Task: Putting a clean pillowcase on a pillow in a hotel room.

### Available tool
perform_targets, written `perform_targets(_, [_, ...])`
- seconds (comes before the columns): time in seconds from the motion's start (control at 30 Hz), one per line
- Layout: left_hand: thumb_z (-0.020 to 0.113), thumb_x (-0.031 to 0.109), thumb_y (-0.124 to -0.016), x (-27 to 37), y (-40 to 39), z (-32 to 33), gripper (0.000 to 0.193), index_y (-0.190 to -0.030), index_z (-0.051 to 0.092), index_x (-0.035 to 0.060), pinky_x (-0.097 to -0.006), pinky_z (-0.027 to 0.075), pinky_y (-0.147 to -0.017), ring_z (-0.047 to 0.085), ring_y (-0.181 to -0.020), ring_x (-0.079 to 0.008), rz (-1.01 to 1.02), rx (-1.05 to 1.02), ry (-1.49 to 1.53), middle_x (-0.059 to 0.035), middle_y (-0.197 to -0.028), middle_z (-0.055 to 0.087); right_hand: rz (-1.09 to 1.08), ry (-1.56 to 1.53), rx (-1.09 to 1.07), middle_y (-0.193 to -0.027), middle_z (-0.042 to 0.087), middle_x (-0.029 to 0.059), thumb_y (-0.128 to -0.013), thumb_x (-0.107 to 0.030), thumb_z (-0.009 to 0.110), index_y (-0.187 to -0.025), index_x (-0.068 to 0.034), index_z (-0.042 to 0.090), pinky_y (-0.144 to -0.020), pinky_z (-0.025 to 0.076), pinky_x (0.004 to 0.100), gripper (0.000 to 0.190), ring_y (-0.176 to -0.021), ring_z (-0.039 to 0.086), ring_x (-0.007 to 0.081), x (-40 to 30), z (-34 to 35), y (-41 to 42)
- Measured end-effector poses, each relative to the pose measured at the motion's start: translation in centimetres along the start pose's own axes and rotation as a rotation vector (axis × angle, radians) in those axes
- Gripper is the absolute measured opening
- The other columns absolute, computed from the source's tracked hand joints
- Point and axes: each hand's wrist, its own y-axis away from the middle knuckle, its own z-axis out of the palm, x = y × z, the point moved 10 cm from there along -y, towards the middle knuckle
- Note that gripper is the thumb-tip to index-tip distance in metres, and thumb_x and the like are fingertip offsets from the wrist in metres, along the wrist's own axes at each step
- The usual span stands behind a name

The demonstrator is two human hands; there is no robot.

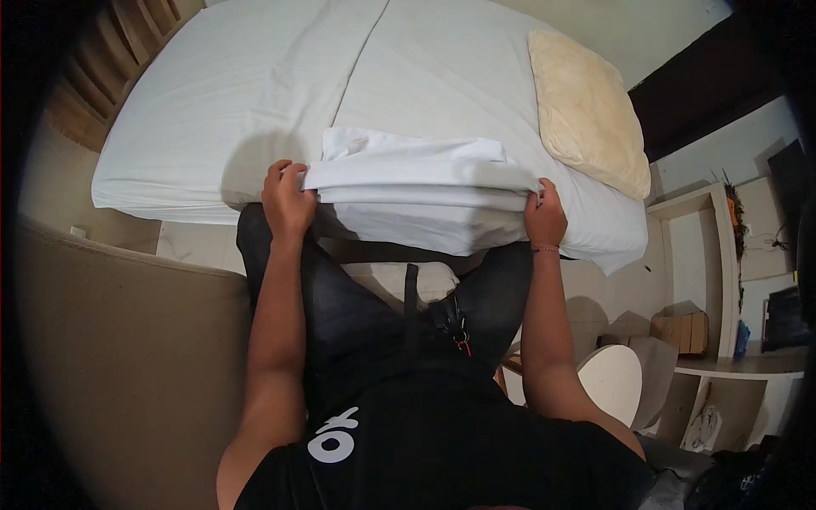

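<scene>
Between my two hands stretches a folded white cloth [408,175], its layers stacked in long bands near the bed's front edge. My left hand [288,199] grips its left end, thumb and fingers pinched at the fold. At the opposite end, my right hand [546,213] pinches the right corner; a thin bracelet circles that wrist. Under and behind the cloth lies a bed [210,108] covered with a white sheet, a seam running across it. What kind of cloth it is, I cannot tell.
A cream pillow [583,108] rests at the bed's right. Left of me stands a brown upholstered sofa or headboard [127,338]. Brown curtains [115,64] hang far left. White shelving [720,370], a cardboard box [681,333] and a round white stool top [612,382] are at right.
</scene>
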Motion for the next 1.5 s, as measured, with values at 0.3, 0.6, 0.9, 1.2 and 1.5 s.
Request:
perform_targets(0.3, [0.065, -0.001, -0.079, 0.5, 0.9, 1.9, 0.027, -0.105, 0.065, 0.0039, -0.0409, 0.052, -0.083, 0.064, -0.093, -0.0355, -0.005, -0.162, 0.284, -0.0153, -0.105, 0.063, -0.263, 0.096, -0.049, -0.101, 0.059, 0.0131, -0.077, -0.022, 0.073, -0.12, -0.011, 0.061, -0.076, 0.052, 0.0462, 0.046, -0.092, 0.063, 0.0345, -4.5, 0.1, 0.8])
perform_targets(0.6, [0.067, 0.002, -0.081, 0.9, 0.1, 0.3, 0.021, -0.102, 0.065, 0.0023, -0.0393, 0.052, -0.076, 0.065, -0.086, -0.0327, 0.011, -0.06, 0.353, -0.0162, -0.098, 0.064, -0.303, 0.337, 0.178, -0.099, 0.058, 0.0097, -0.074, -0.018, 0.072, -0.113, -0.012, 0.063, -0.074, 0.05, 0.0445, 0.041, -0.093, 0.059, 0.0323, -5.1, -0.7, -0.7])
perform_targets(0.9, [0.064, 0.006, -0.084, -3.5, 0.6, 1.2, 0.015, -0.098, 0.066, 0.0012, -0.04, 0.053, -0.074, 0.069, -0.082, -0.0338, -0.359, -0.085, 0.28, -0.0184, -0.089, 0.071, -0.289, 0.349, -0.023, -0.102, 0.06, 0.0089, -0.071, -0.014, 0.07, -0.111, -0.012, 0.063, -0.078, 0.05, 0.0441, 0.04, -0.097, 0.06, 0.0316, -5.1, 0.1, -0.7])
perform_targets(1.2, [0.067, 0.009, -0.081, -4.6, 0.3, 1.4, 0.015, -0.095, 0.066, 0.0053, -0.0393, 0.052, -0.072, 0.068, -0.078, -0.0294, -0.256, -0.171, 0.267, -0.0152, -0.085, 0.069, -0.387, 0.39, -0.033, -0.103, 0.06, 0.0081, -0.075, -0.008, 0.065, -0.109, -0.012, 0.061, -0.077, 0.05, 0.042, 0.035, -0.097, 0.06, 0.0294, -3.7, 0.1, -0.1])
perform_targets(1.5, [0.071, 0.008, -0.079, -3.1, 1.6, 2.2, 0.019, -0.096, 0.063, 0.0042, -0.0402, 0.052, -0.071, 0.067, -0.078, -0.0314, -0.223, -0.226, 0.225, -0.015, -0.084, 0.068, -0.13, 0.096, -0.126, -0.109, 0.06, 0.0099, -0.075, -0.003, 0.067, -0.116, -0.012, 0.056, -0.085, 0.052, 0.0444, 0.043, -0.103, 0.062, 0.0328, 1.9, 0.2, 1.8])
